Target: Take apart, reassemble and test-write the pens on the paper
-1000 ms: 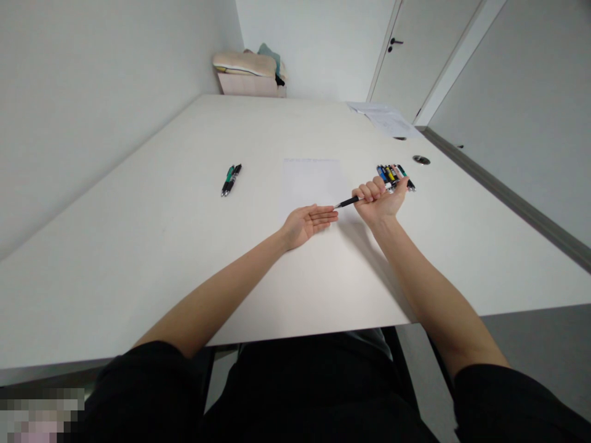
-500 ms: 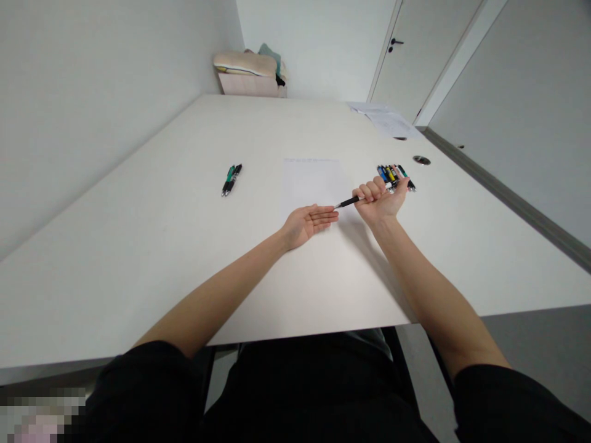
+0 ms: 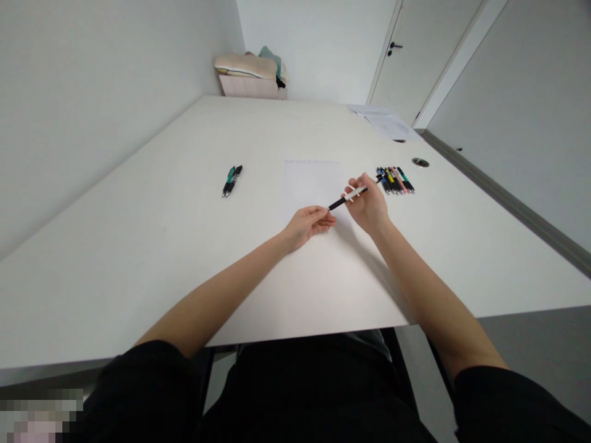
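A black-and-white pen (image 3: 354, 193) is held at a slant above the sheet of paper (image 3: 311, 181), its tip pointing down to the left. My right hand (image 3: 369, 206) grips the pen's upper part between thumb and fingers. At the other end, my left hand (image 3: 310, 226) has thumb and index finger closed at the pen's tip, while the remaining fingers stay loosely stretched. Just beyond my right hand lies a row of several coloured pens (image 3: 396, 181). Over on the left lie a few green and black pens (image 3: 231, 181) side by side.
The white table (image 3: 138, 258) reaches to the far wall. Loose papers (image 3: 385, 121) lie at its far right, near a round metal disc (image 3: 420, 162). A box (image 3: 249, 86) topped with folded cloth stands behind the far edge.
My right hand has loosened from a fist round the pen to a finger hold, moving slightly left. My left thumb has come in to the pen's tip from a flat-hand pose.
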A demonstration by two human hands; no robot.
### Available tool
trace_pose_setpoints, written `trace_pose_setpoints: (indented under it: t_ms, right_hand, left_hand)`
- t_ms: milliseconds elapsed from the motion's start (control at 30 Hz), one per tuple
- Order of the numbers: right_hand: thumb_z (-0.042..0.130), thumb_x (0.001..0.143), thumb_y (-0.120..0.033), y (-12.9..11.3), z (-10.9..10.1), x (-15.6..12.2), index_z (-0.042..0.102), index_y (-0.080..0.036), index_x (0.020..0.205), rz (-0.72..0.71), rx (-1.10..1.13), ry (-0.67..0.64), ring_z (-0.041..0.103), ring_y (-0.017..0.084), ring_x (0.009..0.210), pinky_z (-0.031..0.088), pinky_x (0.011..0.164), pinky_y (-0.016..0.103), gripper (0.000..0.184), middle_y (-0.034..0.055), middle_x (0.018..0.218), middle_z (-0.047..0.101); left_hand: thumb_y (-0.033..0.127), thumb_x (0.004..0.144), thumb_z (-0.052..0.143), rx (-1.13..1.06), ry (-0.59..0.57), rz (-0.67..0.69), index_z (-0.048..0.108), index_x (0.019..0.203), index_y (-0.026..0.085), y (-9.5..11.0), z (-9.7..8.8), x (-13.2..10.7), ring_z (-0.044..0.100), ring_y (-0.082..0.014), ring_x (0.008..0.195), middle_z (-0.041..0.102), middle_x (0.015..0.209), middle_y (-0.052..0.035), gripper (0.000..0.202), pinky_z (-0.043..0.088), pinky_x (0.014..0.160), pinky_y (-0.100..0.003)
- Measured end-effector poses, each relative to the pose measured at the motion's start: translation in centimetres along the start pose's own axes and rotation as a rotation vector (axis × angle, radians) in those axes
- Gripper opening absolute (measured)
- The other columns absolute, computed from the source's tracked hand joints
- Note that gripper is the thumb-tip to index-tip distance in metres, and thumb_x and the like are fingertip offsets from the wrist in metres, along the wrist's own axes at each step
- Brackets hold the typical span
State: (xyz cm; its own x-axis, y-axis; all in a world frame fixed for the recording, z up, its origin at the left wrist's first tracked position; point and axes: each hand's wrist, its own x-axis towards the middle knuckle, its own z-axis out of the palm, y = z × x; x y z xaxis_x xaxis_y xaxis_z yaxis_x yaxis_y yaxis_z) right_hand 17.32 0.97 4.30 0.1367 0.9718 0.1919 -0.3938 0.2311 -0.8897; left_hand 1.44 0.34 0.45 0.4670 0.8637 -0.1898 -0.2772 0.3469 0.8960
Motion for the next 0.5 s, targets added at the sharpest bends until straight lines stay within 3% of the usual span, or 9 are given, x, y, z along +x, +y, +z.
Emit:
trace_pose_setpoints:
  t_ms: [133, 200, 267, 367, 433, 500]
  right_hand:
    - [0.069, 0.065, -0.048, 0.9, -0.2, -0.7, 0.057, -0.021, 0.065, -0.116, -0.457, -0.144, 0.045, 0.009, 0.06, 0.039, 0.055, 0.024, 0.029, -0.0028, 0.065, 0.052]
    - [0.067, 0.069, -0.043, 1.4, -0.5, -0.9, 0.059, -0.02, 0.063, -0.129, -0.568, -0.19, 0.041, 0.008, 0.053, 0.035, 0.05, 0.023, 0.025, -0.004, 0.057, 0.048]
    - [0.063, 0.073, -0.042, 1.7, -0.8, -0.8, 0.058, -0.02, 0.061, -0.073, -0.529, -0.177, 0.038, 0.007, 0.045, 0.031, 0.045, 0.023, 0.026, -0.0058, 0.049, 0.042]
    - [0.062, 0.073, -0.042, 2.0, -0.9, -0.5, 0.054, -0.02, 0.059, 0.012, -0.396, -0.114, 0.04, 0.006, 0.039, 0.029, 0.04, 0.021, 0.027, -0.0065, 0.048, 0.042]
    - [0.064, 0.07, -0.042, 2.1, -1.0, -0.4, 0.054, -0.02, 0.06, 0.043, -0.322, -0.09, 0.045, 0.006, 0.041, 0.035, 0.041, 0.02, 0.027, -0.0053, 0.055, 0.049]
    - [0.064, 0.069, -0.043, 2.0, -0.9, -0.4, 0.057, -0.019, 0.063, 0.077, -0.264, -0.091, 0.052, 0.006, 0.047, 0.043, 0.046, 0.021, 0.026, -0.0034, 0.063, 0.056]
  left_hand:
    - [0.037, 0.074, 0.067, 0.115, -0.071, 0.056, 0.063, 0.075, 0.013, 0.4, 0.0, -0.2, 0.064, -0.0138, 0.074, 0.068, 0.08, -0.0069, 0.025, 0.047, 0.078, -0.031]
    - [0.042, 0.076, 0.063, 0.345, -0.115, 0.103, 0.064, 0.076, 0.013, 1.0, -0.5, 0.0, 0.062, -0.0143, 0.071, 0.068, 0.079, -0.0072, 0.028, 0.048, 0.073, -0.031]
    - [0.044, 0.08, 0.055, 0.711, -0.09, 0.202, 0.065, 0.078, 0.014, 1.9, -1.6, 0.6, 0.061, -0.0157, 0.07, 0.067, 0.079, -0.0073, 0.032, 0.047, 0.07, -0.032]
    - [0.039, 0.085, 0.046, 1.254, 0.11, 0.444, 0.066, 0.085, 0.015, 3.4, -4.4, 2.3, 0.06, -0.0202, 0.085, 0.067, 0.089, -0.0091, 0.031, 0.046, 0.083, -0.036]
    - [0.034, 0.086, 0.045, 1.486, 0.128, 0.476, 0.066, 0.095, 0.015, 4.0, -6.5, 3.5, 0.057, -0.0224, 0.101, 0.065, 0.102, -0.012, 0.03, 0.041, 0.094, -0.037]
    - [0.036, 0.085, 0.046, 1.635, 0.164, 0.463, 0.059, 0.116, 0.014, 4.3, -8.2, 4.5, 0.046, -0.0255, 0.12, 0.054, 0.126, -0.0157, 0.04, 0.034, 0.103, -0.039]
